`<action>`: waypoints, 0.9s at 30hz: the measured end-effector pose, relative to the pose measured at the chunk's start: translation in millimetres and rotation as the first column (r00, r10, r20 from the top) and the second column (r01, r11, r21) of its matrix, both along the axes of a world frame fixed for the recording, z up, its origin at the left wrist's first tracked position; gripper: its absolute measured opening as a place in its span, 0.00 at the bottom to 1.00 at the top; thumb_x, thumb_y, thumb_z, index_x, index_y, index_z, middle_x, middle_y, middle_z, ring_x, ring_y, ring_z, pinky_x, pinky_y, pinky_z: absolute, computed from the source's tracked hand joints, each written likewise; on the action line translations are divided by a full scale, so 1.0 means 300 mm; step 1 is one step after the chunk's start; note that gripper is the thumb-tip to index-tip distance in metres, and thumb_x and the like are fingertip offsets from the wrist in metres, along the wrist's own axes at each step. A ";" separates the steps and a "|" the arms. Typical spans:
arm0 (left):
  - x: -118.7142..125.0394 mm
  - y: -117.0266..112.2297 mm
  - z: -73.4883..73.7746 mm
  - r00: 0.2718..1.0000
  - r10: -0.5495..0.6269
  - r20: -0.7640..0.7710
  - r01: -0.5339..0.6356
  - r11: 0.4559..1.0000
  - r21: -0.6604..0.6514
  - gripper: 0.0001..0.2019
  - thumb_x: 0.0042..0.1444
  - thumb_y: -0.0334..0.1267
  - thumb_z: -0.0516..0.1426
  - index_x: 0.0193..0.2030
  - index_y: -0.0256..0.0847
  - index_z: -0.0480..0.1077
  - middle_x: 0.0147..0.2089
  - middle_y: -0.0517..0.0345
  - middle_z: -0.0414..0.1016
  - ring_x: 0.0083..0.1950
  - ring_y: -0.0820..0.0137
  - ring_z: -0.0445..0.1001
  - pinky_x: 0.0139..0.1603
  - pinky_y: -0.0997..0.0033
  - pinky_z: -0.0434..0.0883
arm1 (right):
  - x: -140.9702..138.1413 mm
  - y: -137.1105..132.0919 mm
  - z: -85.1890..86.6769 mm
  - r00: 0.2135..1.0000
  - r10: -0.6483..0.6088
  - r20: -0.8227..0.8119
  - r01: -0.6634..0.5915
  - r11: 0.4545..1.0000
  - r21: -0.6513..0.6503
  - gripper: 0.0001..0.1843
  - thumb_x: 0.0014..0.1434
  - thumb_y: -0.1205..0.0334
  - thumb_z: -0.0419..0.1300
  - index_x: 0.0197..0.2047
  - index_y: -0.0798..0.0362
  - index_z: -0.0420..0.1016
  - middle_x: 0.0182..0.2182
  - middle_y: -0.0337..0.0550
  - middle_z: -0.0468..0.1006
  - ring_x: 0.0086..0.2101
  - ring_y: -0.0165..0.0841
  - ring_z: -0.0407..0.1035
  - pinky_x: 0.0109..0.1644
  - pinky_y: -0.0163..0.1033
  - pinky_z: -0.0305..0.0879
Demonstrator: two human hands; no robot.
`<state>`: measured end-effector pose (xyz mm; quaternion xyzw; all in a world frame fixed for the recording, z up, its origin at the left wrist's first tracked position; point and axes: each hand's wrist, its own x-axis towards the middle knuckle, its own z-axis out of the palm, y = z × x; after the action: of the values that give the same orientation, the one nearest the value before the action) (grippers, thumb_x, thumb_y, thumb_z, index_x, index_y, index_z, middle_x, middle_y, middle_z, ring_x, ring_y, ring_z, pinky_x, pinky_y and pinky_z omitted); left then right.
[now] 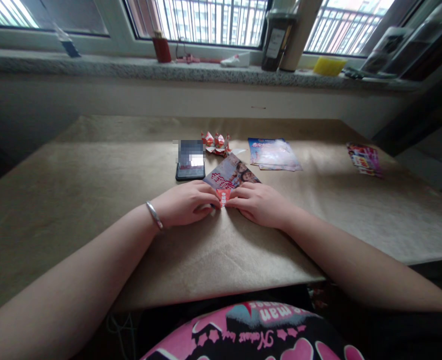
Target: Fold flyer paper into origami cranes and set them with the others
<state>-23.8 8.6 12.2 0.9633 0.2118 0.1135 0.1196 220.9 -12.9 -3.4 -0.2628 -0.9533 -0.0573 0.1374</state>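
Note:
My left hand (185, 202) and my right hand (258, 202) meet at the middle of the table, fingers curled and pressed on a printed paper sheet (231, 175). A small red folded corner of that sheet (223, 196) sits pinched between the fingertips of both hands. The sheet lies flat on the brown paper table cover (93, 200) and shows a colourful picture. A silver bracelet (154, 215) circles my left wrist.
A phone (190, 161) lies just beyond my left hand. Folded red paper figures (216, 143) sit behind the sheet. A stack of printed sheets (273, 154) lies to the right, another leaflet (364, 159) at the far right. The windowsill (131, 67) holds bottles and containers.

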 end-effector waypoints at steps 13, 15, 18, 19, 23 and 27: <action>0.006 -0.011 -0.005 0.999 0.049 0.003 -0.049 0.999 -0.014 0.10 0.56 0.30 0.53 0.40 0.43 0.74 0.45 0.54 0.72 0.48 0.67 0.69 0.51 0.67 0.68 | 0.023 0.014 0.012 1.000 -0.027 -0.005 0.027 0.999 -0.028 0.13 0.59 0.68 0.52 0.39 0.53 0.78 0.38 0.48 0.77 0.37 0.35 0.67 0.41 0.40 0.64; 0.006 -0.011 -0.006 0.999 0.043 0.015 -0.043 0.999 -0.025 0.09 0.57 0.30 0.53 0.38 0.42 0.74 0.45 0.54 0.72 0.47 0.68 0.69 0.51 0.68 0.68 | 0.036 0.022 0.014 0.999 -0.030 -0.034 0.029 0.999 -0.046 0.14 0.59 0.69 0.51 0.37 0.54 0.78 0.37 0.49 0.77 0.37 0.35 0.67 0.41 0.40 0.64; 0.007 -0.010 -0.008 0.999 0.046 0.021 -0.045 0.999 -0.021 0.08 0.56 0.30 0.52 0.36 0.40 0.74 0.45 0.53 0.73 0.47 0.68 0.69 0.50 0.68 0.68 | 0.055 0.032 0.014 0.996 -0.035 -0.078 0.031 0.998 -0.053 0.15 0.58 0.71 0.50 0.38 0.53 0.78 0.36 0.47 0.77 0.37 0.34 0.68 0.41 0.38 0.64; 0.007 -0.010 -0.008 0.999 0.049 0.022 -0.048 0.999 -0.018 0.08 0.56 0.31 0.52 0.36 0.40 0.74 0.44 0.53 0.72 0.46 0.68 0.69 0.49 0.68 0.68 | 0.061 0.035 0.013 0.996 -0.039 -0.083 0.035 0.998 -0.057 0.16 0.57 0.72 0.50 0.37 0.52 0.79 0.36 0.47 0.77 0.36 0.34 0.68 0.41 0.38 0.64; 0.007 -0.011 -0.006 0.998 0.049 0.030 -0.049 0.999 -0.020 0.08 0.55 0.30 0.52 0.35 0.40 0.73 0.43 0.53 0.72 0.45 0.68 0.69 0.47 0.69 0.68 | 0.087 0.045 0.016 0.994 -0.088 -0.067 0.083 0.994 -0.073 0.15 0.56 0.72 0.51 0.33 0.52 0.79 0.33 0.45 0.78 0.34 0.33 0.69 0.37 0.36 0.63; 0.006 -0.014 -0.002 0.999 0.044 0.014 -0.044 0.999 -0.026 0.07 0.55 0.31 0.52 0.35 0.39 0.72 0.43 0.52 0.71 0.45 0.67 0.68 0.47 0.68 0.68 | 0.122 0.056 0.026 0.991 -0.116 -0.069 0.108 0.987 -0.120 0.15 0.54 0.72 0.52 0.29 0.51 0.79 0.32 0.42 0.78 0.31 0.31 0.69 0.35 0.35 0.62</action>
<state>-22.1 4.4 11.7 0.9559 0.2335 0.1206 0.1309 257.4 3.8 4.3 -0.3255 -0.9329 0.0007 0.1542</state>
